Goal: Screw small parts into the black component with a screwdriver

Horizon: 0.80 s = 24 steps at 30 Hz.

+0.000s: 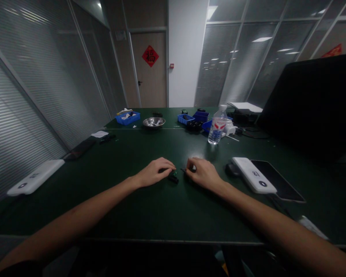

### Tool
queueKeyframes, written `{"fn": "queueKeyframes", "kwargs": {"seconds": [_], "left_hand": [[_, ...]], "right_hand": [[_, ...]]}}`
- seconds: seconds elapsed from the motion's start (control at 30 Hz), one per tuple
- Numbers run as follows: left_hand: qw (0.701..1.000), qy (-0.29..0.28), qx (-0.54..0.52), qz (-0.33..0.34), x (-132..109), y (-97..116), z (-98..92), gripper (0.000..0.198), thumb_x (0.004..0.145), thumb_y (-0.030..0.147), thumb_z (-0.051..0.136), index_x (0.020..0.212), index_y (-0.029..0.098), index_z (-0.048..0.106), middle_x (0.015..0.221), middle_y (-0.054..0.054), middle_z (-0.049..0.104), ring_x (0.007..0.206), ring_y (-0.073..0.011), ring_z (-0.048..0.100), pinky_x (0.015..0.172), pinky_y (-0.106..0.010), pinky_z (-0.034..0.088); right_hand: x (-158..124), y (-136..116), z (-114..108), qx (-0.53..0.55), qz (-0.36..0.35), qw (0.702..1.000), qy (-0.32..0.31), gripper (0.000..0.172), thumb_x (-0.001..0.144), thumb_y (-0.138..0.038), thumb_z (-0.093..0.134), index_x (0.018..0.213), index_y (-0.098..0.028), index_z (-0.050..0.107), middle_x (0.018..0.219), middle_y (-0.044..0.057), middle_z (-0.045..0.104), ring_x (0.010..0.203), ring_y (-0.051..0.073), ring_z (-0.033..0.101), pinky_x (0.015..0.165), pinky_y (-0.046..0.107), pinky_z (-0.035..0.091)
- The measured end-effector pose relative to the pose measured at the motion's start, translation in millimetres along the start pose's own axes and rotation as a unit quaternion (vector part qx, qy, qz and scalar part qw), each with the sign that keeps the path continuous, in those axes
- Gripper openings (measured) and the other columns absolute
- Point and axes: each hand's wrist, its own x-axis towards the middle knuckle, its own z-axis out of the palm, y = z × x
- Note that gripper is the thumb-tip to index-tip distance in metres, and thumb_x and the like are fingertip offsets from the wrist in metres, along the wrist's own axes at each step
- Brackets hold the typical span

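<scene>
My left hand is over the middle of the green table, its thumb and fingers closed at a small black part with a bit of green on it. The part's exact kind is too small to tell. Just to the right, my right hand pinches a thin, dark, pointed tool. The tool's tip points left toward the black part, with a small gap between them. The curled fingers hide the rest of the tool.
A water bottle stands beyond my right hand. Farther back are a metal bowl and blue bins. White power banks lie at both sides, one beside a phone. A dark monitor rises at right.
</scene>
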Motion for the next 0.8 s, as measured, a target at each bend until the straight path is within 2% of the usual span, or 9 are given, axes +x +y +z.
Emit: {"fn": "queueKeyframes", "kwargs": {"seconds": [0.1, 0.23, 0.37, 0.53, 0.6, 0.7, 0.8], "left_hand": [[1.000, 0.005, 0.008, -0.012, -2.1, 9.7, -4.5, 0.026, 0.099, 0.028, 0.054, 0.117, 0.023, 0.072, 0.116, -0.007, 0.067, 0.110, -0.0230, 0.059, 0.095, -0.037, 0.047], [0.998, -0.046, 0.033, 0.011, -3.6, 21.0, -3.8, 0.025, 0.091, 0.029, 0.067, 0.115, 0.023, 0.071, 0.109, -0.006, 0.068, 0.104, -0.0233, 0.060, 0.094, -0.038, 0.046], [1.000, -0.005, 0.008, -0.026, -0.3, 24.3, 11.4, 0.019, 0.092, 0.029, 0.066, 0.108, 0.022, 0.072, 0.104, -0.005, 0.068, 0.094, -0.0200, 0.062, 0.082, -0.032, 0.049], [0.997, 0.051, 0.039, -0.046, 2.4, 21.6, 18.8, 0.014, 0.091, 0.027, 0.066, 0.102, 0.020, 0.071, 0.110, -0.007, 0.068, 0.104, -0.0225, 0.061, 0.092, -0.037, 0.049], [0.996, 0.044, 0.041, -0.066, 0.6, 17.2, 14.4, 0.016, 0.091, 0.027, 0.065, 0.106, 0.021, 0.070, 0.114, -0.007, 0.067, 0.107, -0.0226, 0.061, 0.091, -0.037, 0.049], [0.993, 0.018, 0.041, -0.106, -2.7, 9.1, 6.8, 0.022, 0.092, 0.029, 0.063, 0.112, 0.022, 0.068, 0.112, -0.006, 0.068, 0.100, -0.0211, 0.064, 0.082, -0.033, 0.052], [0.993, -0.007, 0.044, -0.107, -3.2, 5.4, 2.2, 0.024, 0.093, 0.030, 0.062, 0.116, 0.023, 0.067, 0.111, -0.005, 0.069, 0.096, -0.0201, 0.065, 0.079, -0.032, 0.052]], "right_hand": [[-0.7, -0.5, 0.3, 0.005, -0.001, 1.000, -0.003, 0.005, 0.088, -0.027, 0.066, 0.087, -0.021, 0.066, 0.089, 0.004, 0.068, 0.074, 0.018, 0.059, 0.059, 0.027, 0.033], [-1.3, -1.2, 0.2, 0.001, 0.000, 1.000, -0.006, 0.007, 0.089, -0.028, 0.065, 0.088, -0.021, 0.065, 0.092, 0.004, 0.068, 0.076, 0.018, 0.060, 0.060, 0.027, 0.033], [-0.8, -1.9, 1.0, -0.007, 0.006, 1.000, -0.007, 0.007, 0.089, -0.028, 0.064, 0.089, -0.021, 0.066, 0.092, 0.004, 0.068, 0.079, 0.018, 0.060, 0.062, 0.026, 0.034], [0.0, -2.9, 1.4, -0.026, 0.018, 0.999, -0.016, 0.010, 0.090, -0.031, 0.064, 0.092, -0.021, 0.067, 0.093, 0.003, 0.068, 0.079, 0.016, 0.060, 0.062, 0.025, 0.033], [0.0, -3.4, 0.5, -0.024, 0.018, 0.999, -0.020, 0.011, 0.090, -0.031, 0.063, 0.092, -0.021, 0.067, 0.093, 0.003, 0.068, 0.079, 0.016, 0.060, 0.062, 0.025, 0.033], [-0.1, -3.6, -0.9, -0.020, 0.016, 0.999, -0.026, 0.011, 0.090, -0.032, 0.063, 0.092, -0.021, 0.067, 0.094, 0.003, 0.068, 0.079, 0.016, 0.060, 0.062, 0.025, 0.034], [-0.7, -3.5, -1.3, -0.018, 0.013, 0.999, -0.027, 0.012, 0.091, -0.033, 0.062, 0.092, -0.022, 0.066, 0.095, 0.003, 0.068, 0.079, 0.016, 0.060, 0.062, 0.025, 0.034]]}}
